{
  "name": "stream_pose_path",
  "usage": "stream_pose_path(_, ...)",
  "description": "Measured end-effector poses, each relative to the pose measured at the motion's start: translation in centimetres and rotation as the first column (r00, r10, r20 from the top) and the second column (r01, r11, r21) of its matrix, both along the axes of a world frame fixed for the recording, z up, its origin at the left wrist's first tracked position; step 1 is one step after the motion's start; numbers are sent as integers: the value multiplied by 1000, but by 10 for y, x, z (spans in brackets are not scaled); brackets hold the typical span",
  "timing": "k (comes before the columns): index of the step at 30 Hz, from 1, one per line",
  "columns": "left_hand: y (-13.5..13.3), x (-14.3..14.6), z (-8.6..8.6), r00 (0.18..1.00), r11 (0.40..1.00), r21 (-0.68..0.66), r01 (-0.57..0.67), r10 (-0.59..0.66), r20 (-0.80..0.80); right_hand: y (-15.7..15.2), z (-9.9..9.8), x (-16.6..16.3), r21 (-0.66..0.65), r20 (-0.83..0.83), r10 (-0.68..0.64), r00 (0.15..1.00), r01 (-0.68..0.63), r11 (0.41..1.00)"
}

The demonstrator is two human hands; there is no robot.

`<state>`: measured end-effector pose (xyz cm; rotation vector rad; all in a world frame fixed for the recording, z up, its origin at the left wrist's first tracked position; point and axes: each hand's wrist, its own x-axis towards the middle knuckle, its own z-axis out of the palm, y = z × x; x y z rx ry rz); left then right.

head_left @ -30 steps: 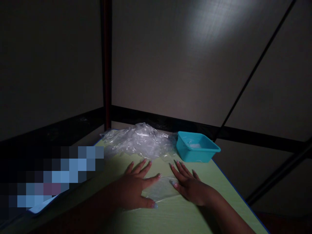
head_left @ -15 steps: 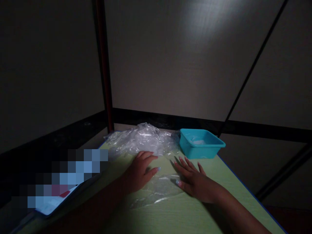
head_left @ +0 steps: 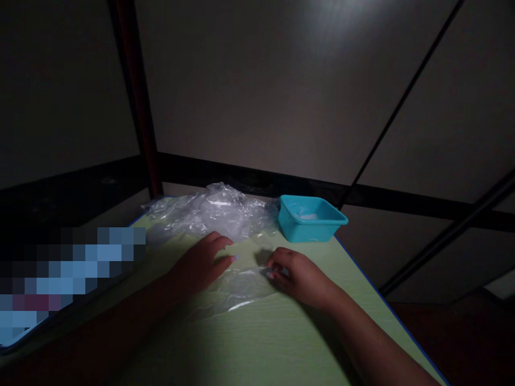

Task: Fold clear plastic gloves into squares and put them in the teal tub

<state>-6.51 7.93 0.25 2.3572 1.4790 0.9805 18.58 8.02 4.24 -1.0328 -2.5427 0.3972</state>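
A clear plastic bag (head_left: 247, 289) lies flat on the table between my hands. My left hand (head_left: 203, 262) rests at its upper left edge, thumb and fingers apart, holding nothing. At the bag's right end, my right hand (head_left: 301, 276) has its fingers curled and pinched together on the film; the fingertips are partly in shadow. Beyond my left hand spreads a crumpled heap of clear plastic bags (head_left: 221, 212). A turquoise plastic basin (head_left: 309, 232) stands behind my right hand, with something whitish and clear inside that I cannot make out.
The pale green table (head_left: 257, 354) has a blue edge strip running down its right side. A tablet-like, blurred-out device (head_left: 72, 279) lies along the left edge. Dark panelled walls (head_left: 249, 96) stand close behind the table.
My right hand has gone from spread fingers to curled fingers at the bag's edge. The left hand remains near the bag with fingers apart. The whole view has shifted, moving things left and up.
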Motion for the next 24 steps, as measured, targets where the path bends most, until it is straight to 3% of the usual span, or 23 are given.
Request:
stream_pose_path(11,-5,-1,0,992,999,-29,-19,15,-124,11,0,7,43,-34,-203,979,204,978)
stream_pose_path(24,-9,-8,2,957,987,-162,-12,-36,-287,10,-5,5,-16,2,-153,988,153,988)
